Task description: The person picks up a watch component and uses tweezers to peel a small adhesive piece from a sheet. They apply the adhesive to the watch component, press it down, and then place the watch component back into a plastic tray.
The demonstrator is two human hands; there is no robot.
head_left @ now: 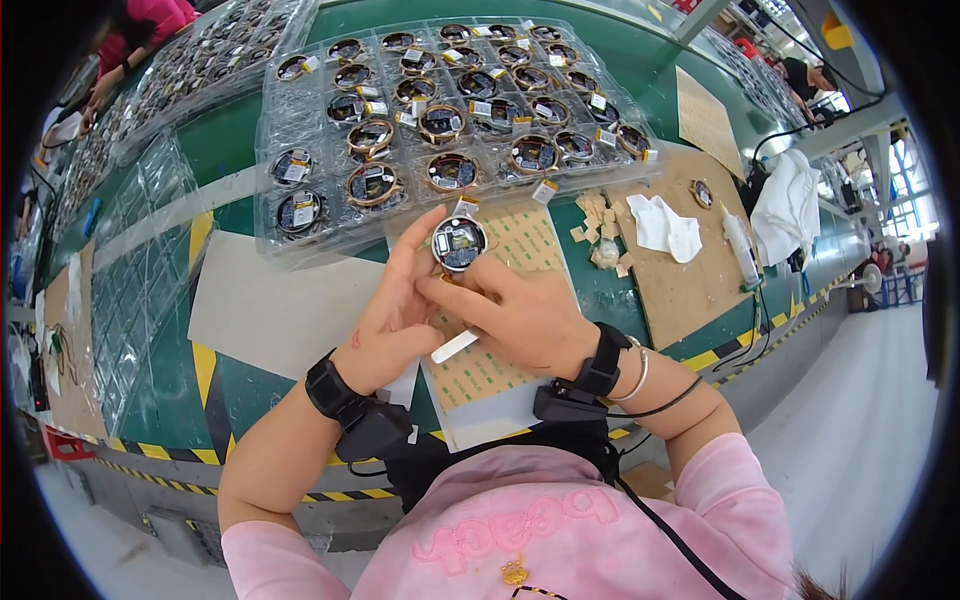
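Note:
My left hand (392, 322) holds a small round circuit module (459, 243) up by its rim, above a sheet with rows of small pale dots (470, 372). My right hand (522, 318) meets it from the right, fingertips on the module's lower edge, with a thin white stick (453, 347) tucked under the palm. Both wrists wear black bands with small black boxes attached.
A clear plastic tray (268, 215) holding several round modules lies just beyond my hands. Empty clear trays (140, 270) sit at the left. A brown board (690, 285) at the right carries white cloths (668, 228) and tape scraps. Other people work at the far corners.

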